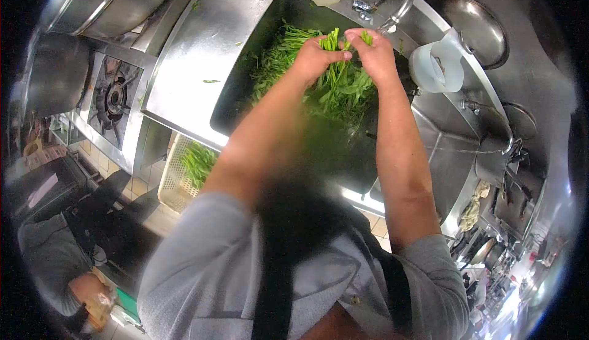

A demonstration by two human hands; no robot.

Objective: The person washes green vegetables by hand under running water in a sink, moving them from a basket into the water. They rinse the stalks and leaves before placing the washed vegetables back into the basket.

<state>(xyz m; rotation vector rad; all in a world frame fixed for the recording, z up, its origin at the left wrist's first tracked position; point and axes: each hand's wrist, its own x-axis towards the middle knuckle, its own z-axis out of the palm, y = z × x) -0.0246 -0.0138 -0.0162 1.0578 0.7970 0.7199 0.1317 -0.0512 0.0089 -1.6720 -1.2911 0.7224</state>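
Two bare hands meet over a deep steel sink (245, 64) set in the desk (184, 76), both closed on one bunch of leafy green stems (336, 82). Left hand (316, 57) is curled shut around the stem ends, thumb side toward its partner. Right hand (375, 54) sits just beside it, touching, fingers pinched closed on the same stem tips. Neither hand is nearer; the bunch is gripped between them. Its long axis runs from the cut ends at the fingers back toward the person, with limp leaves hanging below the hands into the sink. More loose greens (276, 57) lie to the left of the left hand. Beyond the right hand stand a tap (396, 5) and a white plastic jug (438, 64).
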